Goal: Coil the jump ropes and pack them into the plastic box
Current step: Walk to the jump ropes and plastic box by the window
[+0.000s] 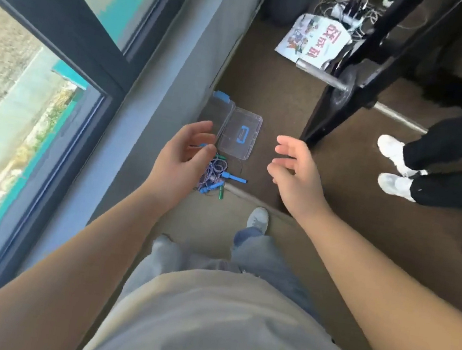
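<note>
- While the person is standing and looking down at the brown floor [277, 92], both bare forearms are reaching forward with a gap between the hands
- The left hand [183, 153] is hanging in the air with its palm turned inward and its fingers loosely spread and slightly bent, gripping nothing; in this view it is overlapping the left half of the box and the top of the rope pile
- The right hand [295, 172] is also hovering wide and relaxed, fingers gently curved toward the other hand, holding nothing
- The clear plastic box [239, 125] is lying open on the floor against the grey wall [177, 84] under the window [40, 65], its two halves side by side, blue fittings showing on each
- The jump ropes [213, 175] are lying outside the box in a loose tangle just beside its near edge, purplish cord bunched up, blue handles and one green handle sticking out
- The person's own grey shoe [259, 219] is standing near the pile
- A second person's white shoes [393, 165] are standing well apart to the right, beyond a black metal frame [351, 93]
</note>
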Available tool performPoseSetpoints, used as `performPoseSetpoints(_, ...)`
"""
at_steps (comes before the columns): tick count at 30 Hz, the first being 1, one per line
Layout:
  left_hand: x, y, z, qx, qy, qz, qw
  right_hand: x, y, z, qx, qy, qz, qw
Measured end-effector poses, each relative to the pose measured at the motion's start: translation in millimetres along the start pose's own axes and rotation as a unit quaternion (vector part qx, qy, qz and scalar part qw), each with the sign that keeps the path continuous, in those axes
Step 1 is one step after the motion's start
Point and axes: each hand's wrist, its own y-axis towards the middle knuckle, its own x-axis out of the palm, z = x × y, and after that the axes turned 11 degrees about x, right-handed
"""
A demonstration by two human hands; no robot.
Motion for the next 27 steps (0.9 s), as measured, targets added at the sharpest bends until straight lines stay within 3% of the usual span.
performPoseSetpoints(8, 16, 26, 16, -0.021, -0.012, 0.079, 0.997, -11, 60, -44, -0.044, -0.067, -0.098, 0.992)
performPoseSetpoints(12, -1, 37, 11, -0.017, -0.015, 0.114, 0.993, 13, 76, -64, -0.073, -0.087, -0.119, 0.986)
performPoseSetpoints(20, -46, 63, -3, -0.010, -0.013, 0.108, 0.994, 56, 99, -99, -0.100, -0.137, -0.142, 0.975)
performPoseSetpoints(27, -64, 73, -4, -0.026, -0.032, 0.163, 0.986, 78, 120, -130, -0.107, -0.179, -0.181, 0.961)
